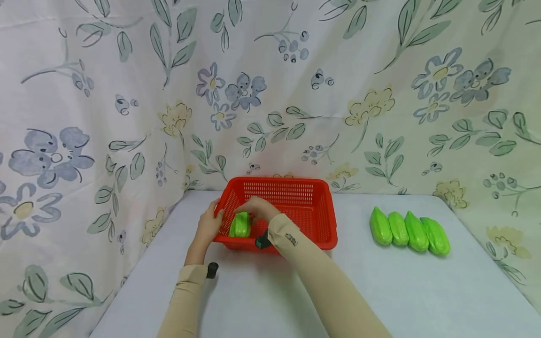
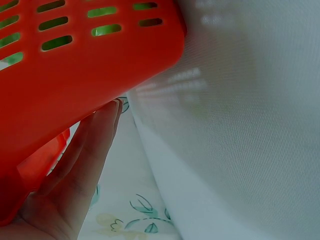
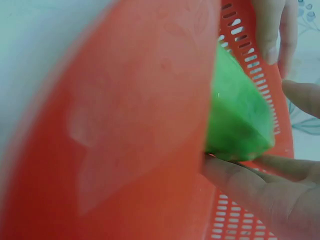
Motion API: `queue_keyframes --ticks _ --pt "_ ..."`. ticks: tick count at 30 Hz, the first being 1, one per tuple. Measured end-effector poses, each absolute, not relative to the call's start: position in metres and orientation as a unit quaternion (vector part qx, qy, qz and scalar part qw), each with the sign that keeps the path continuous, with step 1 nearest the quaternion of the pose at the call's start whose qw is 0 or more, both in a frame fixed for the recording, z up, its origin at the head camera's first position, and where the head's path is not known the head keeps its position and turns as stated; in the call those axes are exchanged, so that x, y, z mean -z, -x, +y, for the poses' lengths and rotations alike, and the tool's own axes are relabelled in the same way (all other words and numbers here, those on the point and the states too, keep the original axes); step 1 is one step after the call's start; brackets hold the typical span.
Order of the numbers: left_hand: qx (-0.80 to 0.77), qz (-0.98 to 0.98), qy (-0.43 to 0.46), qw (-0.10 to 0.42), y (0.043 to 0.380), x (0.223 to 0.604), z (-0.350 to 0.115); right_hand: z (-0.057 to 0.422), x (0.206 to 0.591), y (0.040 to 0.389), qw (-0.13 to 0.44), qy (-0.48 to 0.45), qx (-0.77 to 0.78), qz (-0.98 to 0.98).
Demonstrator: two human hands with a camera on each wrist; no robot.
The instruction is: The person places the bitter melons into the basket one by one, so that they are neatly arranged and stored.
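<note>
A red perforated basket (image 1: 291, 246) stands near the table's far edge. My left hand (image 1: 208, 225) holds its left side, with the thumb at the rim; in the left wrist view its fingers (image 2: 92, 150) lie along the outside wall. Inside, close to the left wall, is a shiny green ridged fruit-like piece (image 1: 240, 226). My right hand (image 1: 259, 209) reaches in over its far end. In the right wrist view, extended fingers (image 3: 250, 190) touch the end of the green piece, and another finger stands apart from it. The near wall hides part of that piece.
Several similar green pieces (image 1: 416, 233) lie side by side on the white table (image 1: 380, 291), right of the basket. A flower-patterned cloth (image 1: 296, 94) hangs behind the table and along its left side.
</note>
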State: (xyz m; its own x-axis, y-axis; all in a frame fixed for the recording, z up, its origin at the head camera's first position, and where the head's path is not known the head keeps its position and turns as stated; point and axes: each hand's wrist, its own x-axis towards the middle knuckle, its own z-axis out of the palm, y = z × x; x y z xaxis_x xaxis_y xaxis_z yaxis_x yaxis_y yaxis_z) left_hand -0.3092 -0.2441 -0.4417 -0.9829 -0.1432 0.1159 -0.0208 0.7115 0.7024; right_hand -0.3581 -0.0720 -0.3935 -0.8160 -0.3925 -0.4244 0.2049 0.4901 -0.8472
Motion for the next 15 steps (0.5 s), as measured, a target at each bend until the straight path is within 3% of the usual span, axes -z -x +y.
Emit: queue_keyframes --ticks 7,15 --pt "0.376 -0.923 -0.044 0.075 0.3088 0.4428 -0.2444 -0.0735 0.3950 0.3545 0.327 0.042 0.515 0.791" --pt "0.377 -0.922 -0.049 0.072 0.3097 0.4429 -0.2448 -0.0702 0.3944 0.3513 0.314 0.060 0.506 0.802"
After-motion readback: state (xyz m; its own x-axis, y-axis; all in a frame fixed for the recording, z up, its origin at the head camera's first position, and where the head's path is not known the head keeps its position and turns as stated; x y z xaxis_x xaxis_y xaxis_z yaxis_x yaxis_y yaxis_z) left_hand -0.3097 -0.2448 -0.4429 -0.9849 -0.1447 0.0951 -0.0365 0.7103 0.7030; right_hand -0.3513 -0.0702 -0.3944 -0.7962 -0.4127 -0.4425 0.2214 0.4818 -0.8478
